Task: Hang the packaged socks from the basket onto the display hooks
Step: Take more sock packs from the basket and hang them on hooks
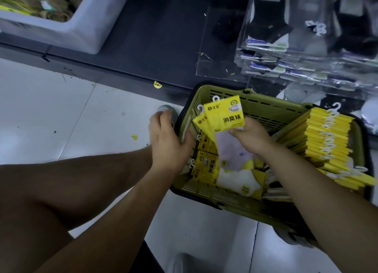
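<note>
Pick-up step. Left hand (167, 141) at the basket (266, 106) wall, fingers curled inside; grip unclear. Right hand (251, 135) pinches two yellow sock packs (223, 115), held above loose packs (206, 168); stacked packs (327, 137) to its right. Next, likely: raise them toward hooks, unseen, beyond hanging black socks (286, 27).

A green basket (266, 104) sat on the pale floor (61, 119) toward four o'clock of the view. Above it the right hand (251, 135) pinched two yellow sock packs (223, 115) by their lower edge, white hooks pointing to eleven o'clock. The left hand (165, 141) lay over the basket's nine o'clock wall, its fingertips hidden inside, so its grip could not be told. A stack of yellow packs (327, 141) leaned along the three o'clock side. Bagged dark socks (286, 27) hung at one o'clock; a white bin (90, 27) stood at eleven.
</note>
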